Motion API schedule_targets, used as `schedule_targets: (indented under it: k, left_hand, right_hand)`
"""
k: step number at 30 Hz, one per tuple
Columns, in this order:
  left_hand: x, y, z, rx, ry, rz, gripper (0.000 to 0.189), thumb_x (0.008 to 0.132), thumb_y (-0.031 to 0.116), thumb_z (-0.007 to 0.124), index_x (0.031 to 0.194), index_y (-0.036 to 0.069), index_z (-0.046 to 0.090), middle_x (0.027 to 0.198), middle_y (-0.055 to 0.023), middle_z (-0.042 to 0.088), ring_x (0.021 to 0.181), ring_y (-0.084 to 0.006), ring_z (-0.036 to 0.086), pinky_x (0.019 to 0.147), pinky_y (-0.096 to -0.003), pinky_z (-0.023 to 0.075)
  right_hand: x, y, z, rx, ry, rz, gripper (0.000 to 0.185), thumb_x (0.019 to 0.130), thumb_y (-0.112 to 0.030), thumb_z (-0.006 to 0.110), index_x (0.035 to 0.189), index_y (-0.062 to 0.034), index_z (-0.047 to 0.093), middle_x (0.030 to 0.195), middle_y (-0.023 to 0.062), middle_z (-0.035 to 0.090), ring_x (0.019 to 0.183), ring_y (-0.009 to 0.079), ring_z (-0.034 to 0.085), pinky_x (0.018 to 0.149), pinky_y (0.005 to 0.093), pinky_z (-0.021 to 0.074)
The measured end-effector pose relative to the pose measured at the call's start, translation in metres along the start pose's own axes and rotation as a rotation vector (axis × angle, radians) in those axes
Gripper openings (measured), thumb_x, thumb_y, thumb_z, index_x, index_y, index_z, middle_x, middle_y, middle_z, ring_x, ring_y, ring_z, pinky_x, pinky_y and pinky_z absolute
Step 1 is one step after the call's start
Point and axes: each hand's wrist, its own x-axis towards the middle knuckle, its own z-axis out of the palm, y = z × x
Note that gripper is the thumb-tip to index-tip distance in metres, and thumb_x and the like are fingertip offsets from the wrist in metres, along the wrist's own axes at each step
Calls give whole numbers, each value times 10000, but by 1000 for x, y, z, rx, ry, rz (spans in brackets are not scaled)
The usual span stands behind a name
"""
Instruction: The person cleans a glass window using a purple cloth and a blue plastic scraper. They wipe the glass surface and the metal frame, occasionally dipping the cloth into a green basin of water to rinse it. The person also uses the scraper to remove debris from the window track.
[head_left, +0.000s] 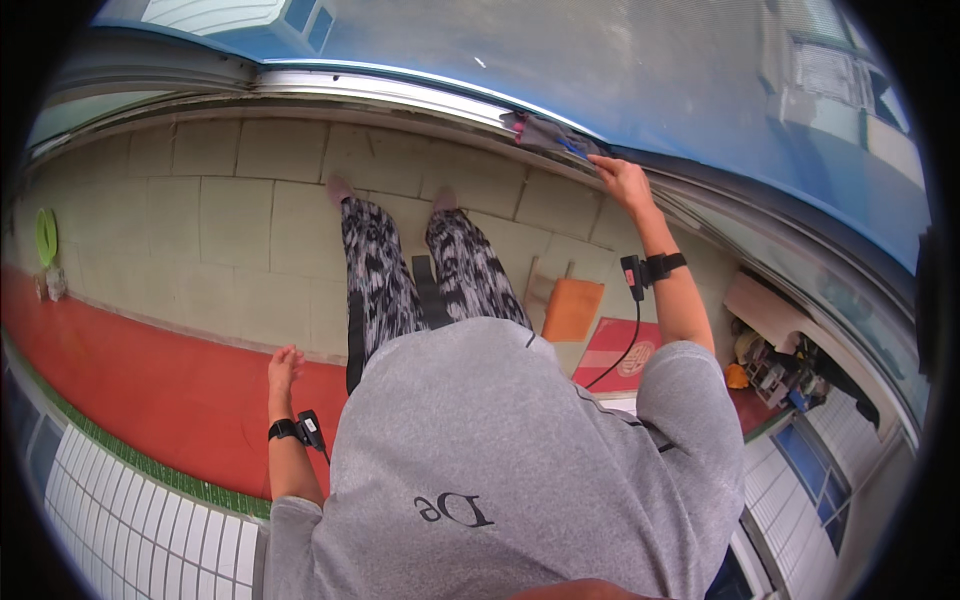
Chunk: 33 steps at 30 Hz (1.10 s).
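Observation:
My right hand (624, 182) reaches up to the window frame, its fingers closed on a thin blue handle (571, 148). At the far end of that handle a dark grey cloth (551, 133) with a pink patch lies along the white window track (397, 91). How handle and cloth are joined is too small to tell. Down by my left side hangs my left hand (285, 366), holding nothing, its fingers loosely apart over the red floor strip (187, 390). Each forearm wears a black strap with a small device.
Blue-edged mesh (480, 45) spans the window opening. A small wooden stool (534, 281), an orange box-like item (574, 309) and a red box (611, 352) stand at my right. Farther right is a cluttered shelf (772, 375). A green basin (46, 236) sits far left.

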Motion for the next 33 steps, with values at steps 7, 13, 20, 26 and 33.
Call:
schedule_targets:
  k: [7,13,20,26,33]
  left_hand:
    - [-2,5,14,2,-57,37,226,881,227,531,1092,146,535,929,-6,632,797,-101,603,604,-252,468]
    - [-5,20,24,8,-76,38,228,885,233,527,1091,138,535,940,-5,631,828,-110,607,623,-258,468]
    - [-10,22,-4,-29,26,41,233,891,235,522,1107,147,536,965,-10,632,831,-109,608,623,-258,458]
    - [-2,6,-9,-1,27,-10,222,882,234,537,1087,148,547,941,4,631,801,-91,604,607,-237,451]
    - [-11,12,16,14,-53,38,222,886,237,523,1087,146,545,924,4,631,813,-93,600,618,-242,456]
  right_hand:
    - [15,18,35,23,-12,-63,254,832,-244,564,1076,-223,631,893,143,631,832,319,603,709,371,478]
    - [14,33,43,117,25,-104,250,833,-246,565,1071,-220,636,857,138,639,798,298,616,702,362,475]
    - [10,-9,0,-113,-106,70,261,832,-286,542,1071,-246,640,850,115,655,808,293,622,732,359,484]
    - [19,-6,-8,40,-133,-24,255,840,-267,538,1073,-230,635,882,122,648,836,315,608,734,374,484]
    - [35,-5,30,81,-109,-133,255,840,-219,562,1085,-188,626,958,159,618,884,320,598,742,342,473]
